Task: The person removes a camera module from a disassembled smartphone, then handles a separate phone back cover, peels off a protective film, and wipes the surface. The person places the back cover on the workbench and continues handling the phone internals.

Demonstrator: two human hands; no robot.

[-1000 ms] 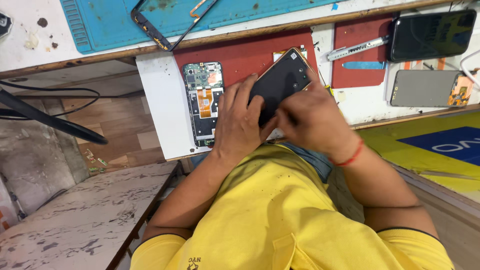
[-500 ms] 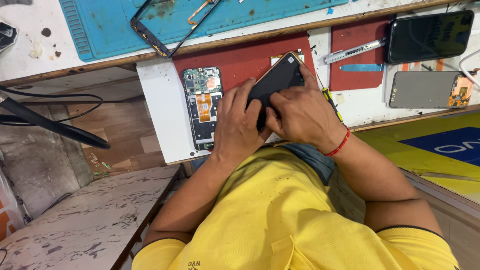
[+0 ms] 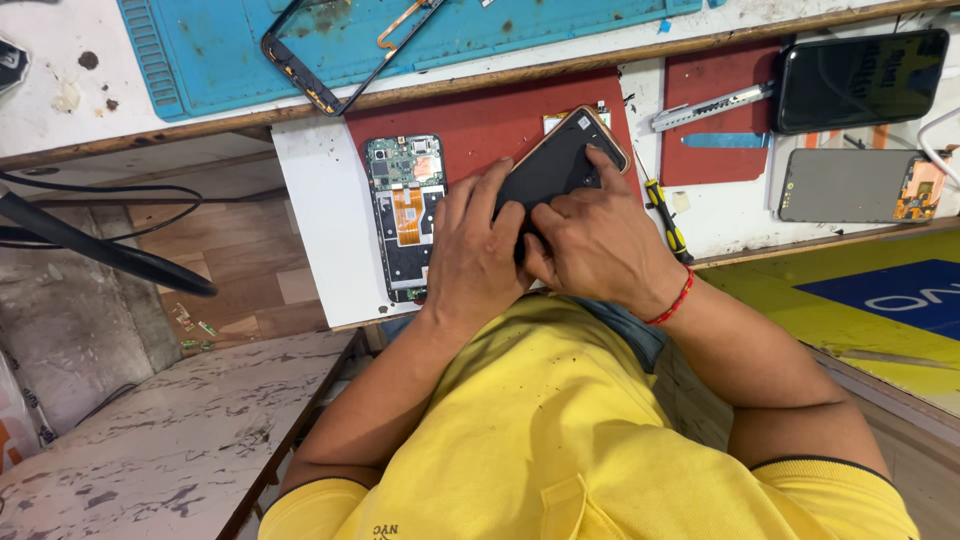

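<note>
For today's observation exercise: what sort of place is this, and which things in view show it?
Probably a phone repair bench: an opened phone with bare circuit board lies on a red mat, a screwdriver sits nearby, and both hands press a dark phone.

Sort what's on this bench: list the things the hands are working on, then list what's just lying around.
In hand:
- black phone, gripped by left hand and right hand

Lying about:
- opened phone body showing its circuit board
- yellow-handled screwdriver
- empty phone frame on the blue mat
- dark phone
- grey back panel
- metal tool

Black phone (image 3: pixel 555 165) with coppery rim, tilted above red mat (image 3: pixel 470 120)
</note>
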